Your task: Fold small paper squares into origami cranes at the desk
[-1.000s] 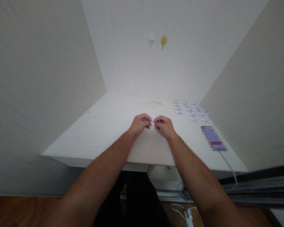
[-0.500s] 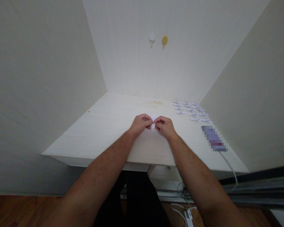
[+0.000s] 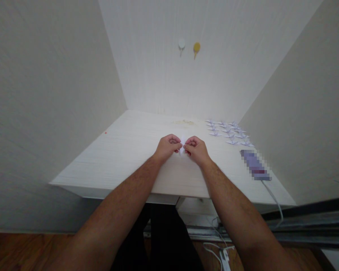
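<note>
Between my two hands, just above the middle of the white desk [image 3: 124, 150], is a small piece of folded white paper [image 3: 182, 150]. My left hand [image 3: 169, 145] pinches its left side between thumb and fingers. On the right side, my right hand [image 3: 195, 148] pinches it the same way, the thumb tips close together. Fingers cover much of the paper, so its exact folded shape cannot be made out. Several white folded paper cranes [image 3: 228, 131] stand in rows at the desk's back right.
A blurred-out phone-like device [image 3: 254, 165] lies at the right, with a white cable [image 3: 274, 197] running over the desk's front edge. Two hooks, one white [image 3: 181, 44] and one yellow [image 3: 197, 47], are on the back wall. A power strip [image 3: 225, 259] lies on the floor.
Both hands keep hold of the paper and have shifted only slightly. The fingers of my right hand look a little raised, and the thumbs are slightly farther apart.
</note>
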### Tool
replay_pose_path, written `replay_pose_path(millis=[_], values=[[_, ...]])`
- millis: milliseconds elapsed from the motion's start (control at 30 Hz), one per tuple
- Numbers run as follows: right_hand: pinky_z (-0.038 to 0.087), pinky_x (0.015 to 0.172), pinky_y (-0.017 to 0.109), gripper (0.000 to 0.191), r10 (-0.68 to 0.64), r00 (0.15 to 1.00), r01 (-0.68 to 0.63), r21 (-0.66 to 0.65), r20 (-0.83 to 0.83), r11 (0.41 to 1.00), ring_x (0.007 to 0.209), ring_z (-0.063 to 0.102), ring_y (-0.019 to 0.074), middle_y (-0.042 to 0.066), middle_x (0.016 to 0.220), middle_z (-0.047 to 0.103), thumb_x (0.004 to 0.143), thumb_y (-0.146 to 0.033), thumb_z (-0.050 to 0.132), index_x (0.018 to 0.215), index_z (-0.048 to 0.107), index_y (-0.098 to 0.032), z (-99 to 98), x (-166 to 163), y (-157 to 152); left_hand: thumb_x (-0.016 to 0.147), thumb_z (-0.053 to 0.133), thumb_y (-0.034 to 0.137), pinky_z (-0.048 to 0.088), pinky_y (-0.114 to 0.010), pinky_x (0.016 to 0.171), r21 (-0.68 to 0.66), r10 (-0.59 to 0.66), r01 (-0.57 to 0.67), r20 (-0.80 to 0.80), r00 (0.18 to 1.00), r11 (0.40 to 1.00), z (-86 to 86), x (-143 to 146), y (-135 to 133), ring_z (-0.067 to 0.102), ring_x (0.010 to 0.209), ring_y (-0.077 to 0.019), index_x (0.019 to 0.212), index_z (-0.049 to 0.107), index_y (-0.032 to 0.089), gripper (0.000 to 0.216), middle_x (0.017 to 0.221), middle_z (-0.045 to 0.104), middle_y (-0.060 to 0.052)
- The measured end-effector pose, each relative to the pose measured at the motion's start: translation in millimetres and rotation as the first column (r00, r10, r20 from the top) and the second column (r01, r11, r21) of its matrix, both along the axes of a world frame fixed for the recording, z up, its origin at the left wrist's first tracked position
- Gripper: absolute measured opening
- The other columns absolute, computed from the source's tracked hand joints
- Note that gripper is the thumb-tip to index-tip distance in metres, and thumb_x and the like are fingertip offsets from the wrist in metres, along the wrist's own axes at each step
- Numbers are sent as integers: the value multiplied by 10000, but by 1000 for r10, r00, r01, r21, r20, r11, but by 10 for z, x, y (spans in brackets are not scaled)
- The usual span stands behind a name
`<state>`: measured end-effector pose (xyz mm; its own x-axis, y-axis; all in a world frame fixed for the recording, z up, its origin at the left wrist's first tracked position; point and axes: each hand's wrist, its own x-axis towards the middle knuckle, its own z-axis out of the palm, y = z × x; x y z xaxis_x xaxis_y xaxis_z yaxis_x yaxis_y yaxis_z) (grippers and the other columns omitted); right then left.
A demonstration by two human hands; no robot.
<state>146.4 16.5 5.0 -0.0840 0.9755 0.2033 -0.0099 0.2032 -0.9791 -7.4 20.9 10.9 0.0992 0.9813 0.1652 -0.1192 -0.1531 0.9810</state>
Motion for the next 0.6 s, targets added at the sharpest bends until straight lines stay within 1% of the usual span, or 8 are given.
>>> replay_pose_path(millis=[267,400,500,600], values=[[336,397,208,198,-34,999,34,-5,-5,999,401,476,93,-59,490,566,611,-238,693,731,541,-198,12,-13,2,579,747,195,450,-217,485,28,25,-24,-18,1000,999,-22,4,22,548,474,-88,786,579,159,270,582,604,35],[348,409,207,209,-29,999,29,16,-21,999,411,477,87,-60,508,569,607,-244,699,736,543,-196,-1,-9,14,578,737,184,440,-212,497,32,33,-32,-24,999,999,-21,-5,27,552,480,-92,836,553,174,317,587,621,43],[354,410,206,238,-24,999,24,14,-48,1000,421,483,85,-60,547,582,603,-252,710,771,553,-195,-26,-5,35,578,733,183,435,-215,510,31,35,-33,-35,999,999,-7,-10,21,556,491,-96,865,542,176,345,596,631,41],[359,410,210,305,-33,998,31,-22,-61,999,437,496,89,-55,587,597,585,-270,727,838,576,-193,-33,-8,42,577,733,186,432,-215,533,41,44,-42,-50,998,998,4,-8,15,568,514,-99,878,551,171,353,613,641,35]])
